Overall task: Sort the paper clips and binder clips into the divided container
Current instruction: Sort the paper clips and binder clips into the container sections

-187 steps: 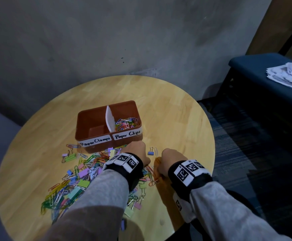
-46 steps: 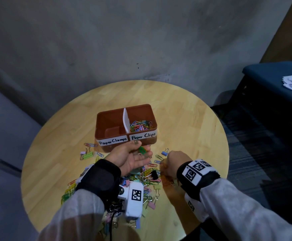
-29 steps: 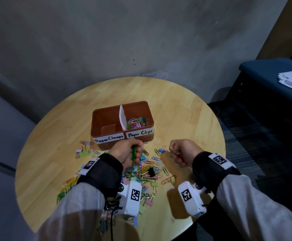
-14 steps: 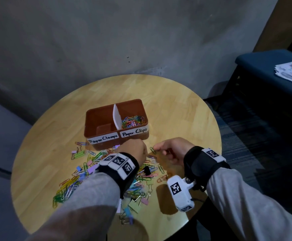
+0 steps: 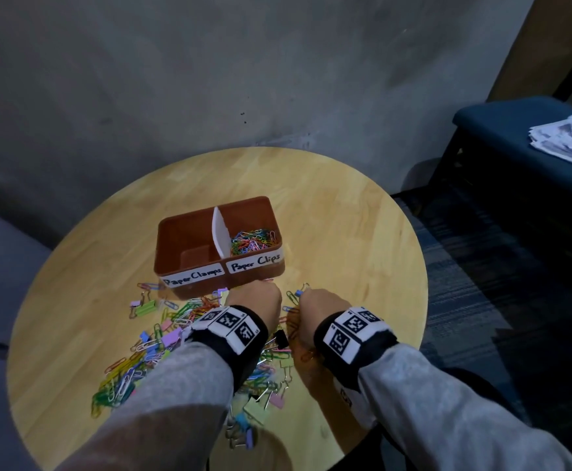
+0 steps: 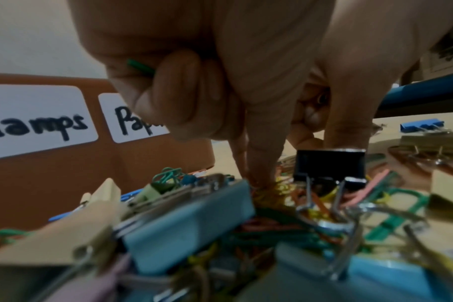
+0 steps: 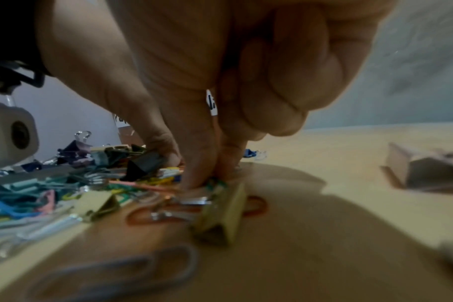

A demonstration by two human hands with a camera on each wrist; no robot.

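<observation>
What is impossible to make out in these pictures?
- Head view: both hands' fingertips, hidden behind the left hand and right hand.
- Head view: floor of the Paper Clamps compartment, partly hidden by the container's front wall.
- Left wrist view: the green clip is mostly buried in curled fingers.
- Right wrist view: whatever its fingertips pinch is blurred.

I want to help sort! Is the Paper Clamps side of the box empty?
Looks empty: the left side of the box shows only bare floor.

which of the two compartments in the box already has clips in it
The right compartment, labelled "Paper Clips", holds a heap of coloured paper clips. The left compartment, labelled "Paper Clamps", shows only bare floor.
</observation>
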